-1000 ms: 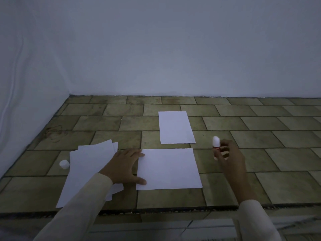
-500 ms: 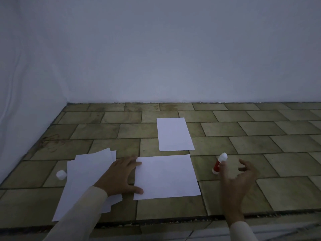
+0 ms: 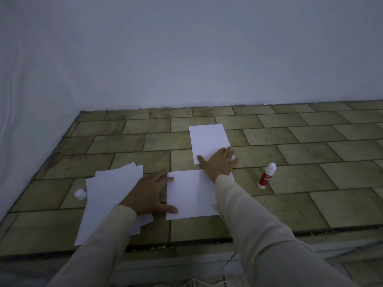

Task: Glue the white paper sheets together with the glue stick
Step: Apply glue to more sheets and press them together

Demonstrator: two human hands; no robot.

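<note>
White paper everywhere in the head view, lying on olive-brown tiles. Taking the near sheet point(image 3: 190, 195) as landmark: resting flat and landscape, long axis running left to right. Bracing its left edge with the left hand point(image 3: 149, 193), fingers spread, palm down, thumb touching the near left corner. Reaching past its far edge with the right hand point(image 3: 219, 162), fingers spread and pressing flat on the near right corner of the far sheet point(image 3: 209, 142), pinching nothing. Lying just beyond the landmark, that far sheet, portrait, long axis pointing away. Standing tilted to the right of the landmark, the red glue stick point(image 3: 267, 176), uncapped, apart from both hands, nearer the right. Sitting left of the landmark, a loose paper stack point(image 3: 107, 195) and a white cap point(image 3: 80, 194). Probably dragging the far sheet back onto the near one next.
</note>
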